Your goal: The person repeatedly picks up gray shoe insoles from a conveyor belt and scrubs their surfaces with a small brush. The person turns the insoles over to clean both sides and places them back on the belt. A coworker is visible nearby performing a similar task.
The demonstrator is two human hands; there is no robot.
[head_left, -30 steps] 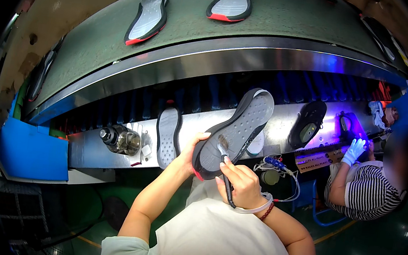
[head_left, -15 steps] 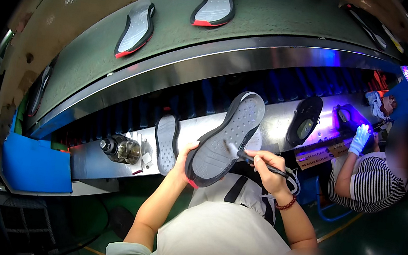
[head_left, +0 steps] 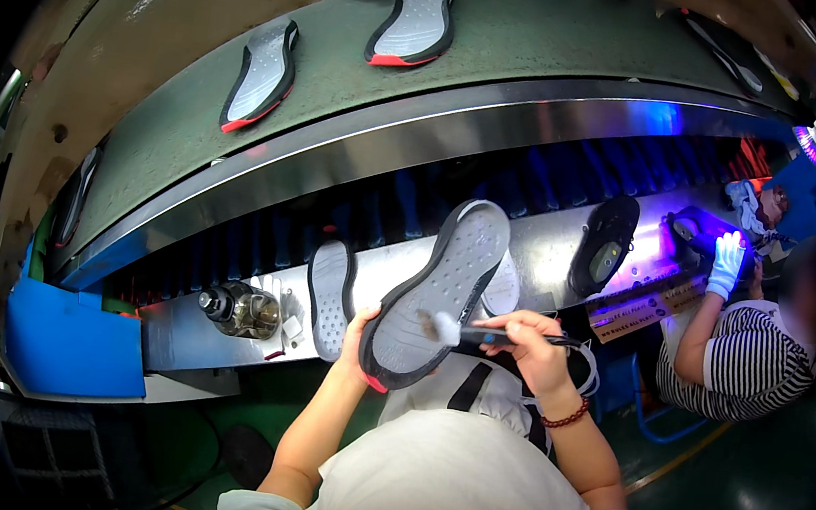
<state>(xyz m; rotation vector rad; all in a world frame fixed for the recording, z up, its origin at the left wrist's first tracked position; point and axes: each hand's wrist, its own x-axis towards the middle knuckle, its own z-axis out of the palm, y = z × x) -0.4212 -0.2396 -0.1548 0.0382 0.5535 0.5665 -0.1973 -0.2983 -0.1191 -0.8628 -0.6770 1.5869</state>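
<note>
Shoe sole (head_left: 440, 284) is held up over the worktop (head_left: 569, 258), grey dotted tread facing up, black rim, red bit at the heel. Left hand (head_left: 359, 335) is mostly hidden behind it, fingers wrapped round the heel. Right hand (head_left: 529, 344) fingers pinch a brush (head_left: 480, 334), its bristles touching the tread.

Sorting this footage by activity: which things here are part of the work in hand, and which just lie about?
In hand:
left hand holding shoe sole
right hand holding brush

Lying about:
second sole on shelf
jar
soles on conveyor
black sole
</note>
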